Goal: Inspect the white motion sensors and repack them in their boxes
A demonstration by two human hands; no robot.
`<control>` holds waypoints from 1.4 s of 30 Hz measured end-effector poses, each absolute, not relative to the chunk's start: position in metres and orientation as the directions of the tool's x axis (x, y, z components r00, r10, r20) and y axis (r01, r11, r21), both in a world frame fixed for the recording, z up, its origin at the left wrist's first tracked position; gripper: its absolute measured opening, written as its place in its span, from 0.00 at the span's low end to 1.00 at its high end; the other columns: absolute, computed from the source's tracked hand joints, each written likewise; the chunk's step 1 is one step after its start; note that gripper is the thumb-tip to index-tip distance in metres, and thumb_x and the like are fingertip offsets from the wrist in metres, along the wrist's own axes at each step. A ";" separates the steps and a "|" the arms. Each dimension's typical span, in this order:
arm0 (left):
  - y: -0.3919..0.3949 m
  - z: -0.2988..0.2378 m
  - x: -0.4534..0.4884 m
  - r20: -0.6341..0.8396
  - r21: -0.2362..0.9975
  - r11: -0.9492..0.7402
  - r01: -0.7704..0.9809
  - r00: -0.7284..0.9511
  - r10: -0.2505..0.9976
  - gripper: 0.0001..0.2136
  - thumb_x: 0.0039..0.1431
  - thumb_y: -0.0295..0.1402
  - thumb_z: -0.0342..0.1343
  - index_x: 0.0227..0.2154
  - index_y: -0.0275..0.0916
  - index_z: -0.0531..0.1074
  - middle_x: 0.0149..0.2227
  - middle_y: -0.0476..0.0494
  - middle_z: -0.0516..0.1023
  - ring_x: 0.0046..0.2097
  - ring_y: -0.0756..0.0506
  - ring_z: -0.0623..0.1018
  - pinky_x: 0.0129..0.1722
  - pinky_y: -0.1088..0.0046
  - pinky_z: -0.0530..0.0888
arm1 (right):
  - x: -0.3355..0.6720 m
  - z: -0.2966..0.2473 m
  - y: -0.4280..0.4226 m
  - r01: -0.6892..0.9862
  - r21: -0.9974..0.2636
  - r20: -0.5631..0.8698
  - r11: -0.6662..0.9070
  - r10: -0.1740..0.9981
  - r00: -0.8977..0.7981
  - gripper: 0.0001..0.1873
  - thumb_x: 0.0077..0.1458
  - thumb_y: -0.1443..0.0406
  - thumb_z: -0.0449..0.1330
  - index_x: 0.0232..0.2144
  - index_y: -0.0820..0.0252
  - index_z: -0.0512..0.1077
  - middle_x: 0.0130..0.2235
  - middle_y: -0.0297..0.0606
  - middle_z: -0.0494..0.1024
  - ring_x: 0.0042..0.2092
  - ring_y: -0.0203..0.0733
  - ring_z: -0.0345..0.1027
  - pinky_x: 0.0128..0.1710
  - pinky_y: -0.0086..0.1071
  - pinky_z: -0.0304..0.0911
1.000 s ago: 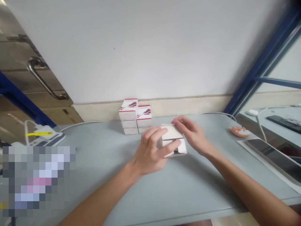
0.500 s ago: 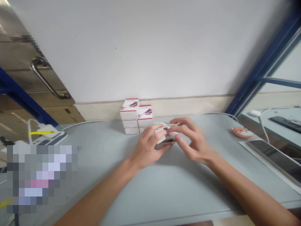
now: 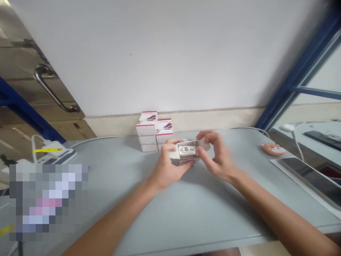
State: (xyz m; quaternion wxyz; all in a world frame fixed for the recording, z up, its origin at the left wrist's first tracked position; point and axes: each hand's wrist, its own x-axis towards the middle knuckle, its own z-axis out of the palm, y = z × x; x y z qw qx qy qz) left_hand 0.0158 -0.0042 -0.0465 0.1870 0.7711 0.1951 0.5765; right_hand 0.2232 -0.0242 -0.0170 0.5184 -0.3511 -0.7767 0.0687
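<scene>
Found a small white carton at mid-frame, lifted just clear of the desk, open face tilted toward the camera, with a white round-fronted part seated inside. Saw the left hand curled under and around the carton's left end, thumb along its upper edge, probably to steady it and hold the tilt. Saw the right hand pinching the lid flap between thumb and forefinger at the right end, other fingers loosely bent, seemingly to keep the flap back and the inside in view. Noted a stack of red-and-white boxes just behind, against the wall, well within reach. Farther right lay a white cable, a small orange object and a dark-screened tablet. At far left sat a white device with a yellow band. Half a second earlier, saw the carton lower and blurred under both hands, with the contents hidden; a full second earlier, resting on the desk with the flap down. Found the stack and the other things unmoved.
</scene>
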 end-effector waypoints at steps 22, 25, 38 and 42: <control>-0.006 -0.032 0.002 0.842 -0.035 -0.882 0.470 0.489 0.227 0.21 0.64 0.22 0.61 0.56 0.47 0.66 0.58 0.35 0.76 0.59 0.38 0.76 0.56 0.54 0.80 | 0.234 -0.017 -0.017 0.456 -0.654 0.557 0.603 0.792 -0.250 0.12 0.66 0.53 0.64 0.43 0.53 0.76 0.60 0.45 0.68 0.58 0.51 0.69 0.62 0.51 0.65; -0.003 -0.032 0.001 0.842 -0.033 -0.880 0.473 0.487 0.231 0.22 0.64 0.23 0.62 0.57 0.46 0.66 0.58 0.34 0.76 0.59 0.38 0.76 0.55 0.55 0.80 | 0.234 -0.016 -0.012 0.399 -0.694 0.566 0.599 0.797 -0.211 0.13 0.64 0.52 0.65 0.39 0.54 0.74 0.58 0.44 0.73 0.59 0.51 0.69 0.64 0.50 0.63; -0.002 -0.031 0.001 0.825 -0.012 -0.873 0.487 0.498 0.266 0.21 0.64 0.22 0.61 0.55 0.47 0.66 0.59 0.35 0.76 0.61 0.38 0.76 0.58 0.53 0.79 | 0.300 -0.068 0.054 0.769 -0.612 0.364 0.187 0.929 0.063 0.09 0.62 0.62 0.60 0.39 0.57 0.80 0.37 0.41 0.84 0.40 0.45 0.76 0.46 0.38 0.68; 0.000 -0.033 0.001 0.835 0.002 -0.869 0.495 0.477 0.274 0.21 0.64 0.22 0.62 0.56 0.46 0.66 0.61 0.34 0.76 0.61 0.38 0.77 0.58 0.54 0.79 | 0.298 -0.068 0.053 0.792 -0.573 0.395 0.212 0.918 0.040 0.11 0.62 0.62 0.60 0.42 0.58 0.80 0.43 0.45 0.81 0.44 0.46 0.74 0.48 0.39 0.69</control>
